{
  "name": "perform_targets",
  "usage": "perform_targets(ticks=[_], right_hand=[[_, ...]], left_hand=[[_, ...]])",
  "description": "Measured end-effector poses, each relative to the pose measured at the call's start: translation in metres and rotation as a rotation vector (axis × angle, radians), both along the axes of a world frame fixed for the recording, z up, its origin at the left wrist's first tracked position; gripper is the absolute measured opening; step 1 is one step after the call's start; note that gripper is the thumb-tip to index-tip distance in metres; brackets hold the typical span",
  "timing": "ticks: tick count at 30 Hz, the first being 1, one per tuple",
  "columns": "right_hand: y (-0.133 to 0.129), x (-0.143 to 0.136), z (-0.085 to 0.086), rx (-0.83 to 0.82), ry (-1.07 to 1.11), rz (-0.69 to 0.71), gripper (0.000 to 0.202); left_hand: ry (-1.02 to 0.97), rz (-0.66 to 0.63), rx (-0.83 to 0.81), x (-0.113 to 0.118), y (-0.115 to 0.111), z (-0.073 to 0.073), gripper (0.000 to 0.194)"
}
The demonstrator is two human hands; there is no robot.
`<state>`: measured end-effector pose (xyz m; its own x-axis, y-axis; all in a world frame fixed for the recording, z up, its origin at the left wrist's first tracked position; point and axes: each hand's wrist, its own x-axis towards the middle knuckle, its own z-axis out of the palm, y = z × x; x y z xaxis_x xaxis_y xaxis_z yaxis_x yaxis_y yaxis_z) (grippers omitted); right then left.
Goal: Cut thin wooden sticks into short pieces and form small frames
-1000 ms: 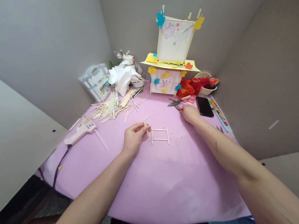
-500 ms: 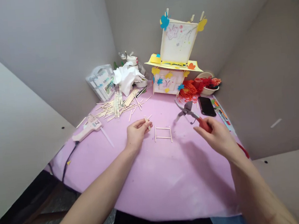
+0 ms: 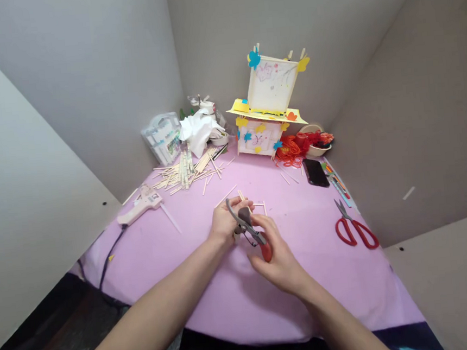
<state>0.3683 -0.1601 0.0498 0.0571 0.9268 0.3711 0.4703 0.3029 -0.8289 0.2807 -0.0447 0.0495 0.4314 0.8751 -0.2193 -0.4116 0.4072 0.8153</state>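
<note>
My left hand (image 3: 223, 222) is closed on thin wooden sticks (image 3: 241, 195), whose ends poke out past the fingertips. My right hand (image 3: 276, 255) grips red-handled pruning shears (image 3: 246, 225). The shears' grey jaws lie over the fingers of my left hand, close to the sticks; whether the blades touch the wood is hidden. Partly behind my hands, a small frame of sticks (image 3: 265, 207) lies on the purple tablecloth (image 3: 210, 286). A single loose stick (image 3: 225, 196) rests just beyond my left hand.
At the left lies a glue gun (image 3: 142, 205) with a cord. Behind are a pile of sticks (image 3: 184, 171), white tissue (image 3: 199, 130) and a paper lantern (image 3: 271, 92). Red yarn (image 3: 291, 151), a phone (image 3: 315, 172) and red-handled scissors (image 3: 351, 227) are on the right.
My right hand has carried the pruning shears left and towards me, up to my left hand. The view has shifted, and the scissors on the right now show fully.
</note>
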Motion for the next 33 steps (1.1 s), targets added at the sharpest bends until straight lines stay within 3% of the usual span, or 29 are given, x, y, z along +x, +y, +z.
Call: perform_targets(ticks=[2,5,10,13,16,19,22,25,33], right_hand=[[0.006,-0.007,-0.002,-0.053,-0.033,0.067,0.084],[0.009,-0.018,-0.004,-0.151,-0.013,0.079,0.092],[0.006,-0.041,-0.009,-0.156,0.083,0.072,0.094],[0.001,-0.043,-0.007,-0.117,0.105,0.051,0.087],[-0.004,-0.021,0.005,-0.098,0.073,0.024,0.075],[-0.009,0.024,0.021,-0.078,-0.04,-0.083,0.071],[-0.011,0.072,0.029,-0.154,-0.214,-0.161,0.071],[-0.01,0.102,0.026,-0.221,-0.438,-0.132,0.069],[-0.009,0.095,0.015,-0.238,-0.762,-0.111,0.06]], left_hand=[[-0.003,-0.015,-0.007,0.0,-0.001,0.001,0.026],[-0.013,0.009,-0.025,-0.001,0.0,0.002,0.024],[-0.006,0.102,0.034,0.0,0.003,-0.002,0.025],[0.048,0.088,0.085,0.001,0.002,-0.005,0.024],[0.134,0.064,0.237,-0.002,0.003,-0.006,0.019],[0.215,0.021,0.392,-0.008,0.004,-0.001,0.016],[0.289,-0.073,0.44,-0.016,0.004,0.003,0.015],[0.346,-0.14,0.449,-0.024,0.0,0.003,0.013],[0.447,-0.159,0.532,-0.033,-0.009,-0.013,0.012]])
